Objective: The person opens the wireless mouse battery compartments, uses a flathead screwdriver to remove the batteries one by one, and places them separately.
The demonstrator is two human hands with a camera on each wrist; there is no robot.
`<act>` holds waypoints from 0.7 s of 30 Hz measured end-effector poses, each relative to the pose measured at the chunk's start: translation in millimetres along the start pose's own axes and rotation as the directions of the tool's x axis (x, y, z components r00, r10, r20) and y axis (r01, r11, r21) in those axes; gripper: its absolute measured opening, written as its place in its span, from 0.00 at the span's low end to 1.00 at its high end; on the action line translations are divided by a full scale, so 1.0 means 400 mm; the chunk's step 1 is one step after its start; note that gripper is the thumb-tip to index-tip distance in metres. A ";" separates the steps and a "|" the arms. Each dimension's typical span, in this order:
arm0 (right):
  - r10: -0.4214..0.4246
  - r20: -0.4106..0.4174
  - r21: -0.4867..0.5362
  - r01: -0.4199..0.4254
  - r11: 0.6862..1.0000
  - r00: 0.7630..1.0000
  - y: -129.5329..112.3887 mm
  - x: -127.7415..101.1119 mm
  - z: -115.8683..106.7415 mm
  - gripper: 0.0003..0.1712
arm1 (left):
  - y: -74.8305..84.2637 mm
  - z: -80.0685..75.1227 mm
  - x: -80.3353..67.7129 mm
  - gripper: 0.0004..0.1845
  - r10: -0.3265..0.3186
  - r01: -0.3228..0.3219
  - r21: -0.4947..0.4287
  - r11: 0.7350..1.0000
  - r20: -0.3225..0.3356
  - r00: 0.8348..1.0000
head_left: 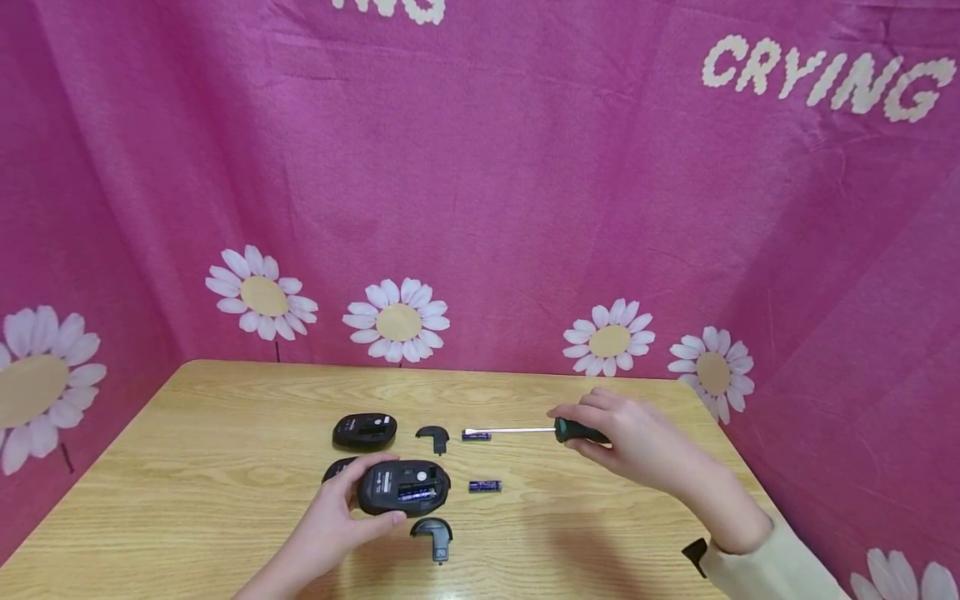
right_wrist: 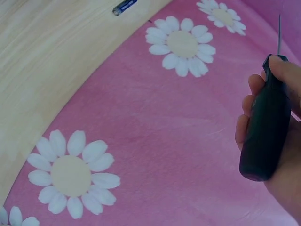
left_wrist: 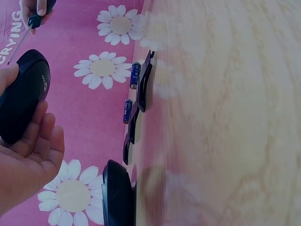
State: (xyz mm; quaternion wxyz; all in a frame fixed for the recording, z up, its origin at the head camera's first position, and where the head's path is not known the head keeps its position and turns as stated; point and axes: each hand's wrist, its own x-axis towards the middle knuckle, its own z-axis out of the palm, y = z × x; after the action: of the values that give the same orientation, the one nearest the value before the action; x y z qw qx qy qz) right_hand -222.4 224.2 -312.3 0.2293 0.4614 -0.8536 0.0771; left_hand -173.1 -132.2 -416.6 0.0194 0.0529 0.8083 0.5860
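My left hand [head_left: 341, 517] grips a black computer mouse [head_left: 382, 493] by its sides, raised over the table. Its underside faces up in the head view, and a blue battery [head_left: 417, 494] lies in the uncovered compartment. The mouse's smooth top [left_wrist: 28, 89] shows in the left wrist view. In my right hand [head_left: 637, 437] is a screwdriver with a dark green handle [right_wrist: 267, 127]. Its thin metal shaft [head_left: 517, 430] points left, apart from the mouse, and overlaps one loose battery [head_left: 477, 437] in the head view.
Another overturned mouse [head_left: 365, 431] with an uncovered compartment lies behind; a further one [head_left: 335, 471] is partly hidden by the held mouse. Black battery covers [head_left: 433, 437] stand out on the wooden table [head_left: 225, 467], one nearer cover [head_left: 432, 537] among them. A second loose battery [head_left: 485, 486] lies between.
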 end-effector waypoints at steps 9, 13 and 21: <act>-0.048 -0.019 0.038 0.049 0.998 0.999 -0.040 0.004 0.008 0.22 | 0.005 0.011 0.000 0.35 0.030 -0.030 -0.026 0.999 -0.005 1.000; -0.011 -0.005 0.058 0.012 0.998 1.000 -0.054 0.001 0.015 0.21 | 0.011 0.015 -0.002 0.35 0.046 -0.046 -0.031 0.998 -0.003 0.999; -0.045 -0.012 0.069 0.046 0.997 0.999 -0.070 -0.003 0.030 0.20 | 0.019 0.021 -0.005 0.35 0.047 -0.047 -0.005 0.999 -0.008 0.999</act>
State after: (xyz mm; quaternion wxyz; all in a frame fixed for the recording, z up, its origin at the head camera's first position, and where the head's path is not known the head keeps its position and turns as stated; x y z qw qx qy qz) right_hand -202.6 205.1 -325.8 0.2194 0.4878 -0.8385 0.1041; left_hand -169.9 -122.0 -412.2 0.0026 0.0696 0.8054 0.5887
